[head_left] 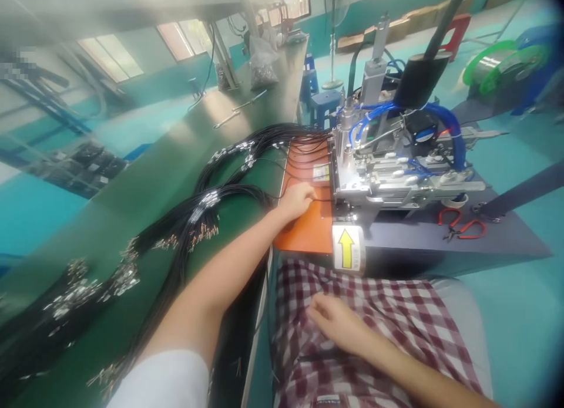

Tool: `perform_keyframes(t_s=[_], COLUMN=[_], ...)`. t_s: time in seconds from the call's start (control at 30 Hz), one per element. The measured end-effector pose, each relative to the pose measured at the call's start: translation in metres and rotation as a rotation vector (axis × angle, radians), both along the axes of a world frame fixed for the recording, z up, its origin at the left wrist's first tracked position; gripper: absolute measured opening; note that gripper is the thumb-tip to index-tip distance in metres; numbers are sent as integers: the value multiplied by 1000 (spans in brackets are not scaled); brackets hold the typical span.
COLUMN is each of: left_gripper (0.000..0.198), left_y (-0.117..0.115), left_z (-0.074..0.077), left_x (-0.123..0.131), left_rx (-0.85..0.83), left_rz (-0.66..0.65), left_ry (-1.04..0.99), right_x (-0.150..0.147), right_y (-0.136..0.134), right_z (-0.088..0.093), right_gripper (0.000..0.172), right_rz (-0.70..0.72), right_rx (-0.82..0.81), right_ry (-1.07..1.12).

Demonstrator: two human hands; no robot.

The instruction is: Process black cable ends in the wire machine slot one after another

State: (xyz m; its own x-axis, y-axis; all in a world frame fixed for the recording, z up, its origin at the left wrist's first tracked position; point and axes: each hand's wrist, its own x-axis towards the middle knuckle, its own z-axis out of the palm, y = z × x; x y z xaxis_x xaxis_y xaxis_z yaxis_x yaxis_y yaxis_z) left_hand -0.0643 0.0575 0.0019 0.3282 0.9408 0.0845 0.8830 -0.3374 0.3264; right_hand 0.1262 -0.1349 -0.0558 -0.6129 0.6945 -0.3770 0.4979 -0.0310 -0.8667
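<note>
My left hand [297,201] reaches over the orange plate [304,235], its fingers pinched on a thin black cable [324,200] that runs into the front of a metal machine [374,179]. My right hand [332,320] is over the checked cloth [396,308] on my lap, fingers curled loosely with nothing visible in them. Left of the plate, bundles of black cables [238,191] lie on the green table [167,132], with shiny metal terminals on some ends and bare copper on others. More black cables stretch across the back of the plate toward the machine.
Red-handled pliers [460,225] rest on the grey machine table [497,243]. A yellow arrow label [348,248] is on a round part below the machine. Behind stand a blue stool [326,105], a bag of small parts [263,67] and a green wire reel [502,64].
</note>
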Motion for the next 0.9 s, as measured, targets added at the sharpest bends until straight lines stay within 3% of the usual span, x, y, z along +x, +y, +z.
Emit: perform_keyframes(t_s=[0.2,0.47,0.73,0.9], left_gripper=[29,28,28,27], left_y=[3,-2,-11,-18], left_z=[0,2,-4,-4], left_x=[3,3,5,8], left_rx=[-46,11,49,62], left_rz=[44,67,120,129], left_ry=[6,33,47,61], right_x=[-29,-59,-67,-74], right_y=[-5,-14,-21,-27], right_z=[20,40,28,15], right_gripper=[19,24,25,11], right_rz=[103,185,229,240], right_rx=[-19,-25,-147,-207], right_ry=[37,72,47,141])
